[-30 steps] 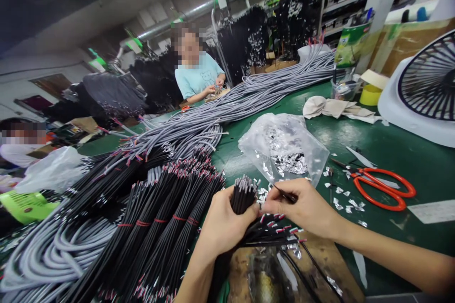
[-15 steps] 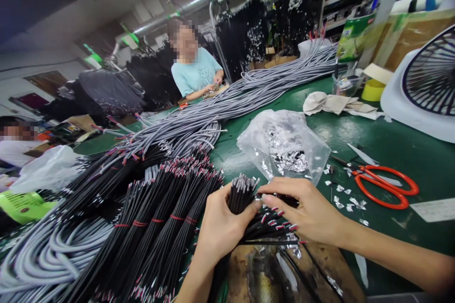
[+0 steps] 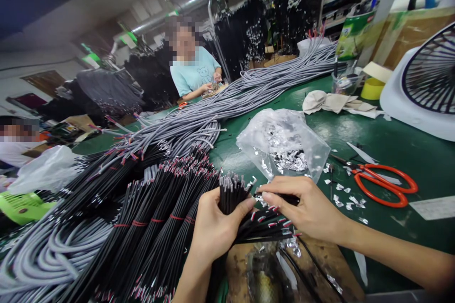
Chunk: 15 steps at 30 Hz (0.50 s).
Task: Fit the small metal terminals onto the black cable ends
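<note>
My left hand is wrapped round a bundle of black cables whose silvery ends point up. To its right, my right hand is closed in a pinch, with a dark tool or cable partly hidden under its fingers; I cannot make out which. Between and below the hands lie more black cables with red and white wire tips. Under them sits a worn wooden board with a cloudy, wrapped object on it. Several banded black cable bundles lie left of my left hand.
A clear plastic bag of foil scraps lies beyond my hands. Red-handled scissors and foil bits are on the right. Long grey cables cross the green table. A white fan stands far right. Another person works opposite.
My left hand and its cable bundle have moved slightly left, away from my right hand. One silvery cable end now stands apart from the bundle, near my right fingertips.
</note>
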Each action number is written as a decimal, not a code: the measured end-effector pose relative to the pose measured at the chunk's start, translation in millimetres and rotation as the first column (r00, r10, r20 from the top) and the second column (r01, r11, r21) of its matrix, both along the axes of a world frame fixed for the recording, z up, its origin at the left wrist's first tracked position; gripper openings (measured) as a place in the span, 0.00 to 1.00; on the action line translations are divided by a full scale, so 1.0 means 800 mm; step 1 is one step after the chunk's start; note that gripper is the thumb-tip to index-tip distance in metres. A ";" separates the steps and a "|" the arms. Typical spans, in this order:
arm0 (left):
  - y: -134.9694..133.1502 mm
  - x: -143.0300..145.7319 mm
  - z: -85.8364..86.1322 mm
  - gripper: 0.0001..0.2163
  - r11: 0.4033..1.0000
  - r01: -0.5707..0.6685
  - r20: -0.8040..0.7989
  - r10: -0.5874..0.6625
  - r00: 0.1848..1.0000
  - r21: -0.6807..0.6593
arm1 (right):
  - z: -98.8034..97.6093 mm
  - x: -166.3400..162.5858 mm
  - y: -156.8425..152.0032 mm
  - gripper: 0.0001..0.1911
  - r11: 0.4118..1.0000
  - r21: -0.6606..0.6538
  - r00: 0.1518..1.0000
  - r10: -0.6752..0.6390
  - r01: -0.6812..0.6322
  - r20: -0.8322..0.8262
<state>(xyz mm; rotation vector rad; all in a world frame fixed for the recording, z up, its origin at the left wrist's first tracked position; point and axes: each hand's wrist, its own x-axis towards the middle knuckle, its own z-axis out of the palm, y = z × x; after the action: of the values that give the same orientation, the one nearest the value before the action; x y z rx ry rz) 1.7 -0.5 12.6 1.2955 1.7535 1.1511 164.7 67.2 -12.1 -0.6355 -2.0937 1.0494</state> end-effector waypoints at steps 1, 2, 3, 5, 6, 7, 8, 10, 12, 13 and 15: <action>-0.001 0.000 0.002 0.08 1.000 0.003 0.014 -0.003 1.000 0.001 | 0.000 0.000 0.000 0.11 1.000 0.003 1.000 0.005 -0.005 -0.003; -0.001 0.000 0.005 0.09 1.000 0.008 0.025 -0.008 1.000 0.007 | 0.000 0.000 0.000 0.11 1.000 0.006 1.000 0.010 -0.010 -0.006; -0.002 0.001 0.007 0.09 1.000 0.018 0.031 -0.018 0.999 0.015 | 0.000 0.000 0.000 0.11 1.000 0.006 1.000 0.012 -0.012 -0.008; -0.002 0.002 0.008 0.08 0.999 0.039 0.021 -0.039 0.999 0.028 | -0.001 0.000 0.000 0.11 1.000 0.000 1.000 0.008 -0.008 -0.016; -0.002 0.003 0.008 0.08 0.999 0.044 0.008 -0.044 0.999 0.032 | -0.001 0.000 0.000 0.11 1.000 -0.007 1.000 0.003 -0.003 -0.021; -0.001 0.003 0.007 0.08 0.999 0.045 -0.009 -0.045 0.999 0.031 | -0.001 0.000 0.000 0.10 1.000 -0.012 1.000 -0.003 0.002 -0.025; -0.001 0.003 0.005 0.08 0.999 0.038 -0.031 -0.037 0.999 0.031 | -0.001 0.000 0.000 0.10 1.000 -0.015 1.000 -0.007 0.006 -0.027; -0.001 0.003 0.002 0.09 0.999 0.012 -0.070 -0.010 0.998 0.032 | -0.001 0.000 -0.001 0.10 1.000 -0.012 0.999 -0.008 0.008 -0.034; -0.001 0.001 0.000 0.09 0.999 -0.006 -0.083 0.009 0.997 0.034 | -0.001 0.000 -0.001 0.10 1.000 -0.007 0.999 -0.003 0.003 -0.050; -0.001 0.000 0.000 0.09 0.999 -0.007 -0.076 0.009 0.997 0.032 | -0.001 0.000 -0.001 0.10 1.000 -0.006 0.998 0.003 -0.004 -0.059; -0.002 0.000 0.002 0.09 1.000 0.001 -0.047 0.000 0.999 0.027 | -0.001 0.000 -0.001 0.11 1.000 -0.010 0.997 0.015 -0.016 -0.074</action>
<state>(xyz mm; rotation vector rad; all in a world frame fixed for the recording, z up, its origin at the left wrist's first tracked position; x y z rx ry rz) 1.3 -2.3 14.4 1.3488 1.7768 1.1558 164.6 66.4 -13.2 -0.5775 -2.0341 1.0771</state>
